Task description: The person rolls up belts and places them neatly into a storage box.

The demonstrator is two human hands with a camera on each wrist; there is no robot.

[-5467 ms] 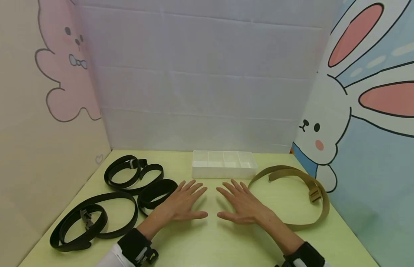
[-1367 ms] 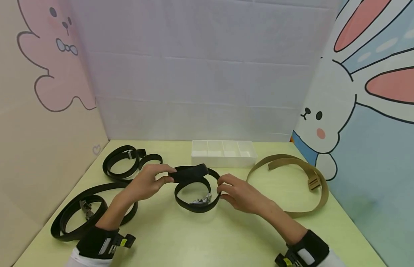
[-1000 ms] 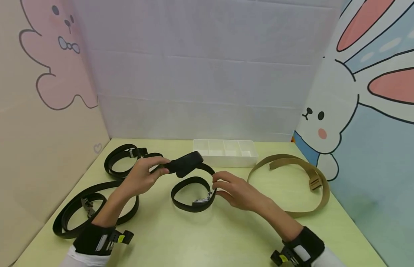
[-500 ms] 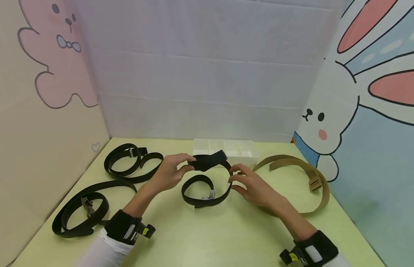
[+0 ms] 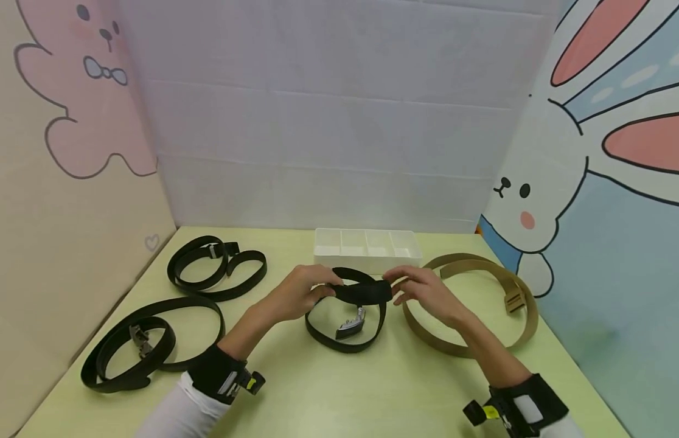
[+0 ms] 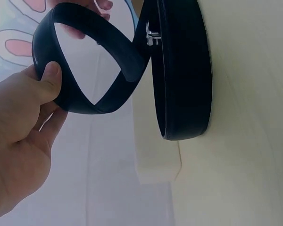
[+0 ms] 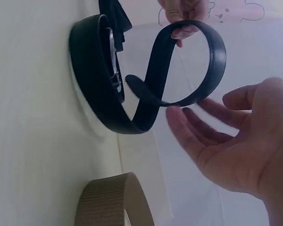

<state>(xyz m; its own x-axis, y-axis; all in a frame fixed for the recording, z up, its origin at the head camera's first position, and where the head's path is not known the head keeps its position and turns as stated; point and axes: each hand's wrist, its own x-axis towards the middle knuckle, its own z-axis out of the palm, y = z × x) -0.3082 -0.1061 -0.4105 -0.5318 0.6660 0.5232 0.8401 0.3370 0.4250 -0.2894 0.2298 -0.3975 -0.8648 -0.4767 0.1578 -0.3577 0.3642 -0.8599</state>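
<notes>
A black belt (image 5: 364,294) with a silver buckle (image 5: 350,325) stands on edge in a coil mid-table, its free end lifted in a loop. My left hand (image 5: 301,292) pinches that raised loop between thumb and fingers; the left wrist view shows the thumb on the strap (image 6: 46,44). On the loop's other side is my right hand (image 5: 429,295). In the right wrist view, the fingertips of the right hand (image 7: 236,146) touch or nearly touch the strap (image 7: 217,61), while its thumb stays apart from it. The buckle sits inside the lower coil.
Two more black belts, one coiled at the back left (image 5: 202,286) and one at the front left (image 5: 153,359), lie on the pale table (image 5: 339,401). A tan webbing belt (image 5: 528,328) loops at right. Behind stands a white divided tray (image 5: 367,261).
From flat above the table, my hands have come to the black belt, which moved from the left to the middle. Lately its raised end has come lower and nearer; the left hand shifted right.
</notes>
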